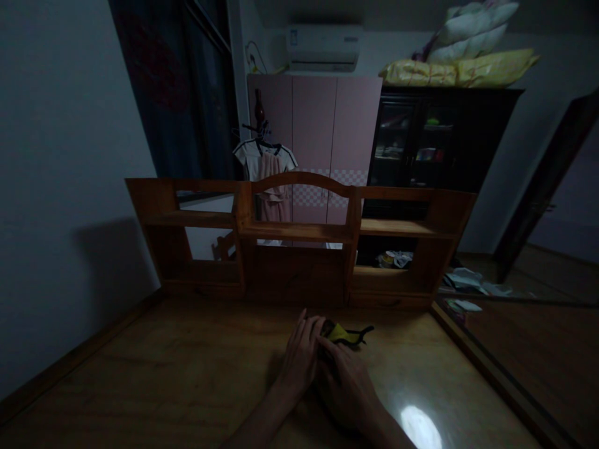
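A small yellow cloth piece with black edging [344, 335] lies on the wooden desktop, a dark strip sticking out to its right. Its near part is hidden by my hands, and the dim light hides its exact kind. My left hand [303, 346] is closed over its left end, with one fingertip pointing up. My right hand [349, 380] touches my left at the fingertips, its fingers curled around the near side. Something dark shows beneath my right palm, but I cannot tell whether it belongs to the same piece.
A wooden desk [187, 362] spreads under my hands, with a low shelf unit [299, 232] along its back edge. A wall [65, 187] borders the left side. Behind stand a pink wardrobe [313, 118] and a dark cabinet [449, 137]. Lamp light glares at the front right.
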Demonstrator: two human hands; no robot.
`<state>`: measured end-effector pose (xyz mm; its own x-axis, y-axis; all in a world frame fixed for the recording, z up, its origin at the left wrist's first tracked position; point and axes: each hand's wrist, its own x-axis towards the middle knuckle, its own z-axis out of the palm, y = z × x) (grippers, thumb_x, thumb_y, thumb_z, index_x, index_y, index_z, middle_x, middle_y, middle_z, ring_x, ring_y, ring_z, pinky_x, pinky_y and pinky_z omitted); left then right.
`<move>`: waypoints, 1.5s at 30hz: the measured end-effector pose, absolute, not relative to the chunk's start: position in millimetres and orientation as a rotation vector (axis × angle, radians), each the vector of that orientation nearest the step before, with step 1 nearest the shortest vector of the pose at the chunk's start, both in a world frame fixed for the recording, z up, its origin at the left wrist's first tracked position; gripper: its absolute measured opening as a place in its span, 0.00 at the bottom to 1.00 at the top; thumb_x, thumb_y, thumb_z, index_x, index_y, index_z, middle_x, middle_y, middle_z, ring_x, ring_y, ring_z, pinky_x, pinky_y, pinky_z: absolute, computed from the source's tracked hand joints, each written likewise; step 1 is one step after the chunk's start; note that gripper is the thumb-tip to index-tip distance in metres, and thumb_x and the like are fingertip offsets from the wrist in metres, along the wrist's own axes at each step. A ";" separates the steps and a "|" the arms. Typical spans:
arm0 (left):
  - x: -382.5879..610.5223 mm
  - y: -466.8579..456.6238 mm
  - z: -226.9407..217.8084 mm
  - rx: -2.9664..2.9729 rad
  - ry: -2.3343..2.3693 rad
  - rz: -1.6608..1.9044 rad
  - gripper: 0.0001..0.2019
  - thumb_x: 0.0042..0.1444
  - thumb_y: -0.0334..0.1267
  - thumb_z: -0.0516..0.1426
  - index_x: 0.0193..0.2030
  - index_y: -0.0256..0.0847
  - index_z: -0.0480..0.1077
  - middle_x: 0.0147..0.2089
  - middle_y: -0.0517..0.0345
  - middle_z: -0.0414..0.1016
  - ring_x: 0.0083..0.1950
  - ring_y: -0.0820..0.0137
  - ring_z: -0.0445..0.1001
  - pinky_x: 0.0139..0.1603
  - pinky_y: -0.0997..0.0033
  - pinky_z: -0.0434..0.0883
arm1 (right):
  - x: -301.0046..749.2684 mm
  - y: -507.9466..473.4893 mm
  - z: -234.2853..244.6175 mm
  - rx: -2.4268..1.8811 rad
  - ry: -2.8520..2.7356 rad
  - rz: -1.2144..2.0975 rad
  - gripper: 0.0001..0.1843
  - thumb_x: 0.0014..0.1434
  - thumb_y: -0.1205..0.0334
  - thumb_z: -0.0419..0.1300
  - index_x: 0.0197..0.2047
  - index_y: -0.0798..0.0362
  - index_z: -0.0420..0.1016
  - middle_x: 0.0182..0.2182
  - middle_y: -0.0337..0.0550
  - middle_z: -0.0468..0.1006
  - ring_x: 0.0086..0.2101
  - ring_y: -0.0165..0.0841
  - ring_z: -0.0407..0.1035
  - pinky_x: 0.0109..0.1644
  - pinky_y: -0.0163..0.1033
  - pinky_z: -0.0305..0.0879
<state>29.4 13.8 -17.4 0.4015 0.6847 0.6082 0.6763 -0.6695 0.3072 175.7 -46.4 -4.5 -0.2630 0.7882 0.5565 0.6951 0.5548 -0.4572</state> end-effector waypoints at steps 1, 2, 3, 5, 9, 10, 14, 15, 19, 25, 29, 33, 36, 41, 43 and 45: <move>29.3 14.1 -17.7 2.620 1.273 1.142 0.31 0.54 0.24 0.48 0.66 0.40 0.51 0.62 0.49 0.61 0.69 0.58 0.47 0.66 0.50 0.57 | 175.4 -46.8 -4.1 -1.200 -2.015 0.161 0.28 0.60 0.72 0.53 0.62 0.47 0.58 0.46 0.46 0.73 0.43 0.39 0.68 0.47 0.45 0.67; 29.2 14.4 -17.9 2.620 1.267 1.136 0.30 0.55 0.24 0.48 0.66 0.40 0.51 0.62 0.49 0.60 0.69 0.58 0.48 0.66 0.50 0.57 | 175.2 -47.1 -3.8 -1.207 -2.013 0.170 0.28 0.60 0.72 0.54 0.62 0.47 0.59 0.46 0.46 0.73 0.43 0.39 0.68 0.47 0.45 0.67; 29.0 14.6 -18.0 2.619 1.257 1.133 0.30 0.55 0.24 0.48 0.66 0.40 0.51 0.62 0.49 0.60 0.69 0.58 0.48 0.66 0.49 0.57 | 175.0 -47.2 -3.7 -1.210 -2.013 0.177 0.27 0.60 0.72 0.54 0.61 0.47 0.59 0.45 0.46 0.73 0.43 0.39 0.68 0.47 0.45 0.67; 28.7 14.8 -18.0 2.614 1.232 1.145 0.30 0.55 0.25 0.48 0.66 0.40 0.50 0.62 0.49 0.60 0.69 0.56 0.48 0.66 0.48 0.57 | 174.8 -46.9 -4.0 -1.202 -2.013 0.183 0.27 0.60 0.72 0.54 0.61 0.47 0.59 0.46 0.46 0.73 0.43 0.39 0.68 0.48 0.45 0.67; 28.5 14.5 -18.3 2.617 1.225 1.169 0.30 0.55 0.25 0.49 0.66 0.41 0.51 0.61 0.48 0.61 0.69 0.55 0.47 0.65 0.48 0.57 | 175.5 -44.9 -5.8 -1.172 -2.003 0.191 0.27 0.60 0.72 0.54 0.61 0.47 0.59 0.47 0.46 0.73 0.44 0.39 0.68 0.49 0.46 0.67; 28.4 14.5 -18.5 2.621 1.228 1.167 0.30 0.56 0.25 0.49 0.66 0.41 0.51 0.61 0.48 0.61 0.69 0.55 0.47 0.65 0.48 0.58 | 175.8 -44.2 -6.2 -1.169 -1.998 0.191 0.27 0.60 0.72 0.54 0.61 0.47 0.58 0.47 0.46 0.73 0.44 0.40 0.68 0.49 0.46 0.67; 28.4 14.3 -19.4 2.628 1.238 1.160 0.29 0.57 0.26 0.49 0.66 0.41 0.51 0.61 0.49 0.61 0.69 0.57 0.47 0.65 0.50 0.58 | 176.7 -43.0 -6.8 -1.173 -1.988 0.178 0.27 0.60 0.73 0.53 0.61 0.47 0.59 0.46 0.46 0.74 0.44 0.40 0.69 0.48 0.45 0.68; 28.3 14.3 -19.5 2.629 1.236 1.157 0.29 0.57 0.27 0.49 0.66 0.41 0.51 0.61 0.49 0.61 0.69 0.56 0.46 0.65 0.50 0.58 | 176.6 -43.2 -6.5 -1.177 -1.988 0.173 0.27 0.60 0.73 0.53 0.61 0.48 0.59 0.46 0.46 0.74 0.43 0.40 0.69 0.47 0.45 0.68; 28.1 14.0 -18.9 2.622 1.247 1.140 0.29 0.56 0.26 0.48 0.66 0.41 0.51 0.62 0.49 0.60 0.70 0.57 0.46 0.66 0.50 0.57 | 176.0 -44.9 -4.5 -1.178 -1.992 0.161 0.26 0.60 0.72 0.53 0.61 0.47 0.60 0.46 0.46 0.74 0.43 0.39 0.69 0.47 0.45 0.68; 29.1 12.8 -15.7 2.625 1.239 1.149 0.30 0.56 0.25 0.49 0.66 0.41 0.51 0.61 0.49 0.61 0.69 0.57 0.48 0.66 0.49 0.56 | 175.8 -45.9 -3.7 -1.151 -2.007 0.156 0.26 0.61 0.71 0.52 0.61 0.47 0.59 0.47 0.47 0.73 0.44 0.40 0.68 0.48 0.46 0.68; 29.0 13.9 -16.9 2.623 1.254 1.154 0.30 0.56 0.26 0.49 0.66 0.41 0.51 0.61 0.49 0.61 0.69 0.58 0.49 0.66 0.50 0.57 | 175.7 -45.8 -4.0 -1.149 -2.017 0.167 0.26 0.61 0.72 0.52 0.61 0.46 0.58 0.46 0.46 0.73 0.43 0.39 0.68 0.47 0.46 0.67; 28.0 15.2 -20.0 2.618 1.234 1.149 0.31 0.55 0.25 0.50 0.66 0.42 0.50 0.62 0.49 0.60 0.70 0.56 0.45 0.66 0.49 0.57 | 175.3 -45.7 -3.1 -1.170 -2.025 0.201 0.25 0.62 0.71 0.52 0.61 0.46 0.59 0.44 0.46 0.74 0.42 0.39 0.68 0.46 0.45 0.67; 28.0 15.0 -20.5 2.595 1.235 1.156 0.31 0.56 0.25 0.49 0.66 0.42 0.50 0.63 0.50 0.59 0.70 0.56 0.45 0.66 0.48 0.56 | 176.2 -44.7 -4.5 -1.173 -2.032 0.192 0.25 0.62 0.72 0.52 0.61 0.47 0.58 0.44 0.46 0.74 0.42 0.40 0.68 0.46 0.46 0.67; 28.5 14.3 -20.4 2.576 1.246 1.136 0.30 0.57 0.27 0.49 0.66 0.44 0.50 0.63 0.51 0.60 0.70 0.57 0.45 0.66 0.48 0.56 | 177.9 -43.4 -7.0 -1.145 -2.037 0.164 0.25 0.62 0.72 0.52 0.61 0.47 0.58 0.45 0.46 0.74 0.43 0.39 0.68 0.47 0.45 0.67; 28.4 14.4 -21.5 2.570 1.249 1.158 0.30 0.56 0.26 0.49 0.66 0.44 0.50 0.63 0.51 0.59 0.70 0.56 0.44 0.66 0.48 0.57 | 177.9 -43.9 -6.7 -1.127 -2.044 0.157 0.25 0.63 0.71 0.52 0.61 0.48 0.58 0.45 0.46 0.74 0.43 0.39 0.68 0.48 0.45 0.67; 28.3 14.7 -22.5 2.563 1.258 1.178 0.30 0.56 0.25 0.49 0.66 0.44 0.50 0.63 0.51 0.60 0.70 0.56 0.44 0.65 0.48 0.57 | 177.5 -44.5 -6.0 -1.136 -2.045 0.152 0.25 0.63 0.72 0.52 0.61 0.48 0.58 0.45 0.47 0.74 0.43 0.39 0.68 0.48 0.46 0.67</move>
<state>28.3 14.7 -22.5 0.3775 0.6958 0.6110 0.6553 -0.6670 0.3546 177.5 -44.5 -6.0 -0.2994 0.7646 0.5708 0.6717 0.5938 -0.4430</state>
